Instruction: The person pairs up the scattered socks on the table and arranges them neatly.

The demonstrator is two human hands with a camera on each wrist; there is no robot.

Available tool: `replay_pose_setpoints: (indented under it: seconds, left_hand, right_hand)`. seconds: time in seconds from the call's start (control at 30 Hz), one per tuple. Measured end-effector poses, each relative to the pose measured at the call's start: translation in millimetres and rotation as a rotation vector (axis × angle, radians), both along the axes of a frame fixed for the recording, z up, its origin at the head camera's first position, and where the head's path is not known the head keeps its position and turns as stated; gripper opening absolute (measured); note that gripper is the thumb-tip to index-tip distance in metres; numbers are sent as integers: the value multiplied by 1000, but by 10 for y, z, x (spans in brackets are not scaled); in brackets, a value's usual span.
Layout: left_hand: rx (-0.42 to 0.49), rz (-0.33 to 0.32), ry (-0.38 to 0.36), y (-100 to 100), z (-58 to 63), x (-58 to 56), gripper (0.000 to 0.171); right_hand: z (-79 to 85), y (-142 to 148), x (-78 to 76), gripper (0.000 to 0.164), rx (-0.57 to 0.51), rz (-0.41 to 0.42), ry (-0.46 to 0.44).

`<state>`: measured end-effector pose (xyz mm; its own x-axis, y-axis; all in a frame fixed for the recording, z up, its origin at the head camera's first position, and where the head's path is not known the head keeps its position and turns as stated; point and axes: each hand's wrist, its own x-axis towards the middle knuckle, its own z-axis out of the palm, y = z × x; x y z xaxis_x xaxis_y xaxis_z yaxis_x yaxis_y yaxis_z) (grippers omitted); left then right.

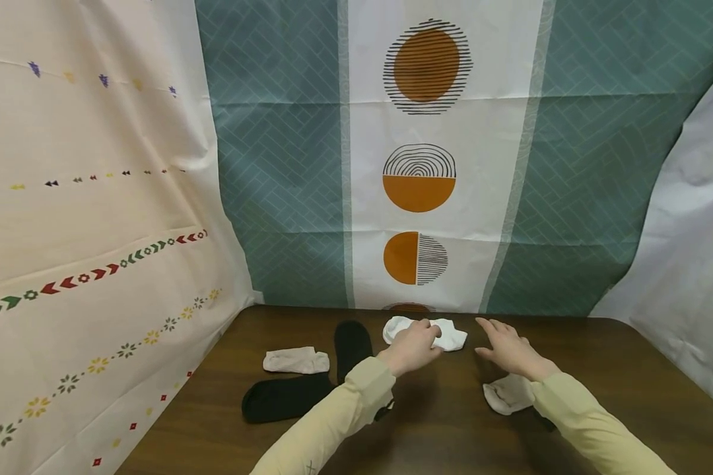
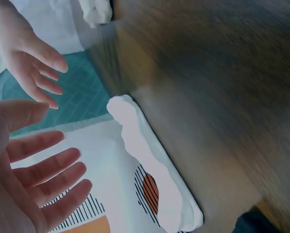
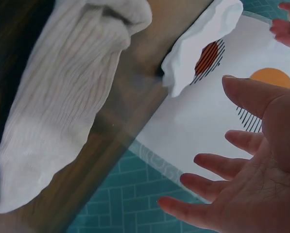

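My left hand (image 1: 411, 347) hovers over a white sock (image 1: 451, 335) at the far edge of the table, overlapping it in the head view. In the left wrist view the fingers (image 2: 52, 167) are spread and the palm holds nothing. The white sock (image 2: 149, 165) lies flat along the table edge there. To the right, my right hand (image 1: 513, 349) is held up with its fingers apart, gripping nothing. Below it lies a ribbed off-white sock (image 1: 507, 394), partly covered by the sleeve in the head view; the right wrist view shows this ribbed sock (image 3: 67, 97) at close range.
On the left of the brown table (image 1: 434, 429) lie another off-white sock (image 1: 297, 361) and two black, flat, sole-shaped pieces, one upright (image 1: 352, 344) and one sideways (image 1: 285, 398). A patterned teal and white cloth (image 1: 279, 165) hangs behind the table, with a cream cloth (image 1: 95, 218) at the left.
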<state>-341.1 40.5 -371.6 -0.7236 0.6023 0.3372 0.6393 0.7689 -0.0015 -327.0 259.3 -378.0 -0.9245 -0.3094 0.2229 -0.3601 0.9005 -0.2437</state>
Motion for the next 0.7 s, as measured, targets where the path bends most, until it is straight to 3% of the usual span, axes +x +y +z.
replay_pose_setpoints:
  seconds: [0.43, 0.7]
  left_hand:
    - [1, -20, -15, 111, -71, 44, 20]
    - [-25, -34, -75, 196, -133, 78, 21]
  right_hand:
    - [5, 153, 82, 63, 26, -33, -4]
    - [-30, 235, 102, 55, 35, -46, 14]
